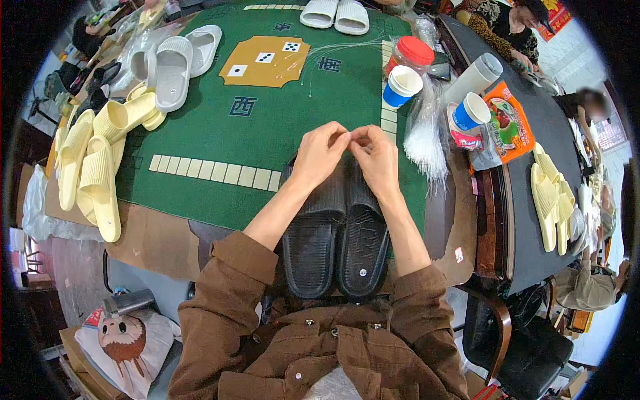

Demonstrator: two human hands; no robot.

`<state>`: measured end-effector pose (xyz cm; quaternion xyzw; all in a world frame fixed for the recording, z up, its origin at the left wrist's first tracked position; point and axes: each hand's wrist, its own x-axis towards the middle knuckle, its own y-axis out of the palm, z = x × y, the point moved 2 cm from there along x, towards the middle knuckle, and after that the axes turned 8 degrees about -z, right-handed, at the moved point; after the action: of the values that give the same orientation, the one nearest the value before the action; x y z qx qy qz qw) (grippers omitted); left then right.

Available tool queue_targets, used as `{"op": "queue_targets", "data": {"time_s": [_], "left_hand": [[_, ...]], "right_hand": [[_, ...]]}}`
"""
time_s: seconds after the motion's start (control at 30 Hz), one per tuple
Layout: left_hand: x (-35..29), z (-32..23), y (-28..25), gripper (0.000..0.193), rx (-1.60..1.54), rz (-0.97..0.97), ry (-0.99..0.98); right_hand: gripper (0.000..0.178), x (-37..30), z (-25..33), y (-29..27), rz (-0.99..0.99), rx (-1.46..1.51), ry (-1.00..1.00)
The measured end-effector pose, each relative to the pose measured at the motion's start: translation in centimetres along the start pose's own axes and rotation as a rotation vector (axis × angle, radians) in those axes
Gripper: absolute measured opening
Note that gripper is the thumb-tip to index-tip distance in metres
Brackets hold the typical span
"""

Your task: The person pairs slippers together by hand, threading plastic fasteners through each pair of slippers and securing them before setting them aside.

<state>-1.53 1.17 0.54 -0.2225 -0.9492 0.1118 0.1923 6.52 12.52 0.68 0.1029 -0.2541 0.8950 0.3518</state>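
Observation:
A pair of black slippers (309, 257) lies side by side at the table's near edge, soles down, heel ends toward me. Above their far ends, my left hand (319, 157) and my right hand (376, 160) meet with fingertips pinched together. Whatever sits between the fingertips is too small to make out. Both wrists pass over the slippers' straps, and the hands partly hide the toe ends. A bundle of thin clear plastic strands (425, 150) lies to the right of my right hand, and several loose strands (340, 48) are spread across the far part of the mat.
Under everything is a green printed mat (200, 133). Yellow slippers (99, 180) and grey slippers (175, 73) are on the left, white slippers (335, 13) at the far edge. Paper cups (403, 87), a red-lidded jar (413, 52) and an orange packet (510, 123) stand right. Another person (510, 30) sits beyond.

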Motion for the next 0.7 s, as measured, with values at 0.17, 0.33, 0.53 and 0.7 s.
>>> {"op": "queue_targets", "data": {"time_s": [0.17, 0.33, 0.53, 0.7], "left_hand": [[-0.1, 0.5, 0.2, 0.014, 0.013, 0.009, 0.0], [-0.3, 1.1, 0.5, 0.012, 0.01, 0.006, 0.042], [-0.2, 0.2, 0.3, 0.01, -0.003, -0.001, 0.033], [-0.3, 0.0, 0.3, 0.01, -0.033, 0.001, 0.033]], "right_hand": [[0.012, 0.0, -0.5, 0.0, -0.016, 0.073, 0.013], [0.008, 0.2, -0.4, -0.2, 0.001, 0.097, 0.067], [0.011, 0.3, -0.2, -0.4, -0.038, 0.246, 0.124], [0.011, 0.3, -0.9, -0.7, 0.038, 0.245, 0.176]]}}
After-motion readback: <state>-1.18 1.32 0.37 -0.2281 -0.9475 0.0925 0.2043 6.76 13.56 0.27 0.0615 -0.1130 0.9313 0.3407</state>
